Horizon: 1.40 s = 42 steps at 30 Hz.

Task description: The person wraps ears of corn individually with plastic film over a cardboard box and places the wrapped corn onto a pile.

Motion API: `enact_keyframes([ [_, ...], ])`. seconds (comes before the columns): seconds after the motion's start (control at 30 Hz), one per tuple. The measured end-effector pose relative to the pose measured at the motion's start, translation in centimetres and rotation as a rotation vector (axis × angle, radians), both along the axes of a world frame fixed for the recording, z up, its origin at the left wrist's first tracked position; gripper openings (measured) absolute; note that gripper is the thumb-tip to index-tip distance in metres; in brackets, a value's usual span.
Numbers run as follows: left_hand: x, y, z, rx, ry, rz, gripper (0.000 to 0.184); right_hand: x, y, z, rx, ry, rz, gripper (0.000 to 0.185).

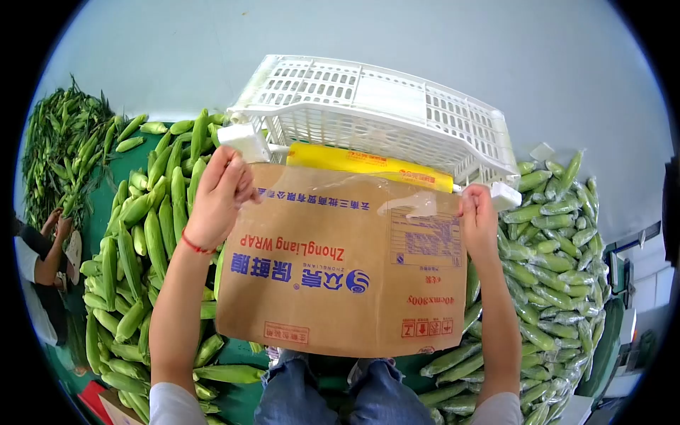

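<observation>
- Across the top, we see a smooth grey surface; lower down, a green sheet.
- At centre, our left hand and right hand pinch shiny clear film over flat cardboard, below a yellow roll and slotted white crate.
- Ridged husked corn flanks us left, glossy wrapped corn right.

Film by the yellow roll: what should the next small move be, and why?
Probably draw the film a little toward the body: left grip and right grip seem to pinch its two sides near the roll, and its glare shows only at the far part of the cardboard.
</observation>
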<state>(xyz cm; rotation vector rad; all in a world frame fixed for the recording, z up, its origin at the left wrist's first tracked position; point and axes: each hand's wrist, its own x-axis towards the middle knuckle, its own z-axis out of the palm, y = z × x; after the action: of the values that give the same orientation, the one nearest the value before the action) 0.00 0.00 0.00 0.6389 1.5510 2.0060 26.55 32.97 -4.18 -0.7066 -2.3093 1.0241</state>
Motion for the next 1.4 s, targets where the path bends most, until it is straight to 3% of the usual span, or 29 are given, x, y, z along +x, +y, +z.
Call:
enact_keyframes([
  [0.07,0.5,-1.5,0.1,-0.031,0.036,-0.007,0.014,1.4,0.0,-0.9,0.101,-0.132,0.055,0.032],
  [0.1,1.4,-0.5,1.0,0.017,0.103,-0.005,0.015,1.9,1.4,-0.2,0.172,-0.077,0.060,0.032],
  [0.17,3.4,-3.6,3.8,-0.087,-0.032,-0.019,0.015,1.9,-0.8,-2.2,0.169,-0.065,0.090,0.031],
  [0.2,4.4,-5.1,4.7,-0.165,0.060,-0.008,0.013,2.2,-1.5,-3.1,0.244,-0.073,0.094,0.032],
  [0.27,3.8,-7.6,4.5,-0.403,0.372,0.017,0.013,1.2,-2.9,-5.3,0.391,-0.045,0.100,0.033],
  [0.37,4.3,-6.0,2.2,-1.038,1.139,-0.103,0.028,-0.8,-2.3,-5.0,0.301,-0.141,-0.023,0.031],
  [0.47,4.7,-2.2,-1.2,-0.972,1.056,0.031,0.042,-2.7,-0.8,-7.3,0.440,-0.086,-0.023,0.020],
  [0.6,1.4,3.1,-7.9,-0.687,1.324,0.121,0.035,-3.8,-1.5,-6.2,0.472,-0.196,-0.137,0.007],
  [0.67,-0.6,5.2,-9.0,-0.523,1.518,0.156,0.027,-4.1,-0.1,-6.6,0.507,0.048,-0.069,0.008],
  [0.7,-1.3,5.8,-9.2,-0.564,1.389,0.108,0.023,-4.4,0.7,-7.0,0.518,0.169,-0.030,0.009],
  [0.73,-1.9,6.1,-9.3,-0.609,1.261,0.059,0.020,-4.5,1.1,-7.1,0.235,0.110,-0.024,0.013],
  [0.77,-2.6,6.4,-9.4,-0.650,1.134,0.013,0.017,-4.6,1.6,-7.1,0.125,0.105,-0.038,0.013],
  [0.83,-3.8,7.0,-8.9,-0.430,0.747,0.158,0.010,-4.9,1.3,-4.6,-0.087,0.104,-0.069,0.013],
  [0.9,-3.6,6.7,-7.6,-0.277,0.795,0.172,0.008,-4.6,0.9,-3.4,0.065,0.126,-0.050,0.013],
  [1.0,-0.6,4.1,-3.6,-0.253,0.801,0.192,0.007,-1.5,-1.4,-1.7,0.147,0.171,-0.034,0.011],
  [1.13,3.7,-3.6,-1.0,-0.212,1.087,0.194,0.018,6.8,-7.5,2.3,0.280,0.048,0.146,0.005],
  [1.17,4.9,-5.9,-1.2,-0.222,1.142,0.135,0.017,8.9,-9.1,2.3,0.352,-0.019,0.194,0.004],
  [1.27,9.2,-11.6,-2.2,-0.287,1.353,-0.073,0.025,13.6,-13.8,1.5,0.248,-0.238,0.316,0.010],
  [1.3,10.9,-13.3,-2.4,-0.443,1.498,-0.089,0.028,14.1,-15.5,1.2,0.170,-0.293,0.296,0.008],
  [1.4,14.9,-16.0,-5.3,-0.519,1.438,-0.179,0.019,15.4,-17.2,-3.6,0.081,-0.139,0.153,0.003],
])
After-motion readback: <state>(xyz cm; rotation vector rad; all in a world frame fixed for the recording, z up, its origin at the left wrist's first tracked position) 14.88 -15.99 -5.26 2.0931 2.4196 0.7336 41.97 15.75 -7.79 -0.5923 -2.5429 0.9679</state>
